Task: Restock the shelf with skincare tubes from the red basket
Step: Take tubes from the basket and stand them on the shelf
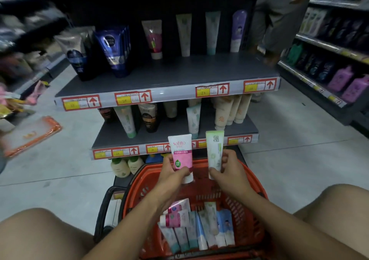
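Just below the middle of the frame, the left hand [173, 171] pinches a pink-and-white tube [181, 156] between curled fingers and thumb near its lower end, cap down; the white cap shows only partly beneath the fingers. Beside it, the right hand [226, 169] grips a pale green tube [214, 153] the same way, upright, with its cap hidden behind the thumb. The two tubes stand close together but apart, both held above the far rim of the red basket [247, 182].

Both forearms run down to the lower edge of the frame and cover part of the basket's inside. Between them, on the basket floor, lies a loose pile of tubes [196, 225], pink, white, green and blue; their labels are too blurred to read. The near rim of the basket is cut off at the bottom, and bare knees fill the lower corners.

Behind the held tubes is the lower shelf [159, 132], carrying standing tubes whose tops are hidden by the upper shelf [179, 74]. That upper shelf has a row of tubes at the back and a bare front strip. Price tags along both edges are unreadable. At the left of the frame everything is smeared, including an orange packet [30, 135] on the floor. At upper right another person [279, 22] is cut off by the top edge.
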`<state>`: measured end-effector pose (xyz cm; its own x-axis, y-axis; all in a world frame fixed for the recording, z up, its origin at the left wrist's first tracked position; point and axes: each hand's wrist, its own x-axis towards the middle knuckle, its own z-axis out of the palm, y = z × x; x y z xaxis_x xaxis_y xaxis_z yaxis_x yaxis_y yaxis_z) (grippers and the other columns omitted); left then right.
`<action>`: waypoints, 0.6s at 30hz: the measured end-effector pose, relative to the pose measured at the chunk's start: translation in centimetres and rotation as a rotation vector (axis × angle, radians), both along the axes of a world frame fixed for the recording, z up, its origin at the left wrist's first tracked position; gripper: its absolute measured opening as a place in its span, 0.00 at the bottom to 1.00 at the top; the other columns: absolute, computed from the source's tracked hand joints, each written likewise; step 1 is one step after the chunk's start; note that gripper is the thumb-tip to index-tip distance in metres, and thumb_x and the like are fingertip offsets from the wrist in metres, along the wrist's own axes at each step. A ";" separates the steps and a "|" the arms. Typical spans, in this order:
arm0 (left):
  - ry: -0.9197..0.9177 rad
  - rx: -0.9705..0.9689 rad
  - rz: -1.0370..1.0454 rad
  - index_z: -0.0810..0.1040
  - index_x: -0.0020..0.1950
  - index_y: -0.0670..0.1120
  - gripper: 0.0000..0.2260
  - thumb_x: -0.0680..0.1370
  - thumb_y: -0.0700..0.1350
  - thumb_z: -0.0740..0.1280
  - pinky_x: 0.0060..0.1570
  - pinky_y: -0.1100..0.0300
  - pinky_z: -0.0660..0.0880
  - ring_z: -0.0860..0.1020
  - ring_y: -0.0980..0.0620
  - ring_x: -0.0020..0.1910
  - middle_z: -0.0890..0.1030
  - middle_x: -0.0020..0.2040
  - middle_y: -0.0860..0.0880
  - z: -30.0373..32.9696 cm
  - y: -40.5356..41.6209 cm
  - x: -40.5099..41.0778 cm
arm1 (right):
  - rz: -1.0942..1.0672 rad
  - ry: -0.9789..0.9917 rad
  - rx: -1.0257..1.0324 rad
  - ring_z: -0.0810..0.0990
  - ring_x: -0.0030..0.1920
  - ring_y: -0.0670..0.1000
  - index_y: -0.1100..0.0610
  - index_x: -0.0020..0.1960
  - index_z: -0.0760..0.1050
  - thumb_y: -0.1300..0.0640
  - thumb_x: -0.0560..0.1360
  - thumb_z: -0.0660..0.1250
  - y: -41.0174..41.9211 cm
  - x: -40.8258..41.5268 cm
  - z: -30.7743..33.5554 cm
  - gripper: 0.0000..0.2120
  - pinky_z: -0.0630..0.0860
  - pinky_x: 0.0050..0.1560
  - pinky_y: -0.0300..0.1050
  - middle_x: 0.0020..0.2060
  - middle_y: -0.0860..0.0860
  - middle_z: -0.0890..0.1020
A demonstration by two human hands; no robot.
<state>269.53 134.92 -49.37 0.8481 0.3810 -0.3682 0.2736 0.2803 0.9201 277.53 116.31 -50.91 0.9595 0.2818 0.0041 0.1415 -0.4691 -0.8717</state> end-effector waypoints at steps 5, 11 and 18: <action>-0.093 0.139 -0.013 0.68 0.62 0.56 0.27 0.70 0.40 0.76 0.53 0.50 0.83 0.84 0.48 0.55 0.84 0.57 0.46 3.7 0.2 0.2 | 0.004 -0.074 0.069 0.81 0.49 0.32 0.43 0.62 0.65 0.54 0.71 0.76 1.0 0.2 3.7 0.26 0.79 0.42 0.30 0.51 0.37 0.80; -0.237 0.429 0.056 0.68 0.61 0.60 0.27 0.74 0.40 0.80 0.42 0.70 0.78 0.83 0.63 0.47 0.83 0.55 0.53 8.0 1.2 0.1 | 0.035 -0.183 0.114 0.81 0.50 0.34 0.43 0.62 0.66 0.54 0.71 0.77 2.7 0.8 7.9 0.27 0.78 0.42 0.29 0.52 0.39 0.82; -0.323 0.602 0.159 0.75 0.64 0.57 0.28 0.70 0.45 0.84 0.46 0.67 0.79 0.83 0.62 0.48 0.84 0.52 0.57 13.3 2.7 0.5 | 0.033 -0.295 0.095 0.81 0.50 0.34 0.36 0.59 0.63 0.50 0.70 0.77 3.8 2.5 12.1 0.28 0.81 0.46 0.35 0.52 0.36 0.80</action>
<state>270.00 137.60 -36.10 0.7964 0.5682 0.2072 -0.0421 -0.2897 0.9562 280.02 120.14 -38.81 0.9033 0.2978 0.3089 0.4088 -0.3784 -0.8305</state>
